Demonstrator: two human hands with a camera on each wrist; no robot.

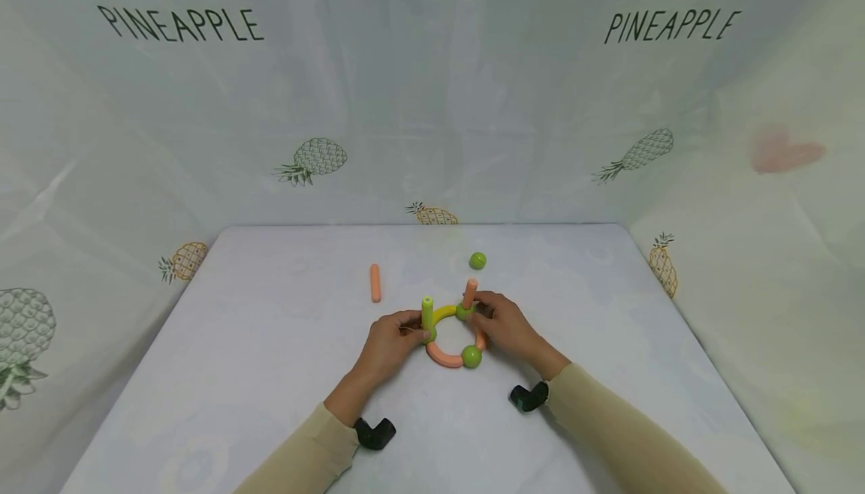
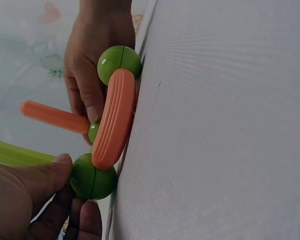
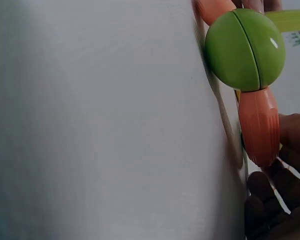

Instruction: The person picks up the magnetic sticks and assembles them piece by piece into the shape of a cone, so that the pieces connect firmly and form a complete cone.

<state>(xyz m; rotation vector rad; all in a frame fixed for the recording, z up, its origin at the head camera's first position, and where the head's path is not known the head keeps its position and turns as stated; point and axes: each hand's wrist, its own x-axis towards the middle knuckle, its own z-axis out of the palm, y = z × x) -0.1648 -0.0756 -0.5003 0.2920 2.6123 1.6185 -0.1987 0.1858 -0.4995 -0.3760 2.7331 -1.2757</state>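
Three green balls joined by curved rods, two orange and one yellow rod [image 1: 443, 311], form a ring lying on the table. My left hand [image 1: 390, 344] pinches the left green ball [image 2: 93, 176], thumb on one side and fingers on the other. A yellow-green straight rod [image 1: 427, 312] stands up from that ball. At the back of the ring, my right hand [image 1: 508, 326] grips another green ball [image 1: 463, 311], which bears an upright orange straight rod [image 1: 470, 293]. The front green ball [image 1: 471, 356] is untouched, between the orange curved rods [image 1: 444, 356].
Behind the ring lie a loose green ball [image 1: 477, 260] and, further left, a loose orange straight rod [image 1: 375, 283]. A white cloth covers the table [image 1: 270, 374]. A pineapple-print curtain [image 1: 432, 88] hangs behind and at the sides.
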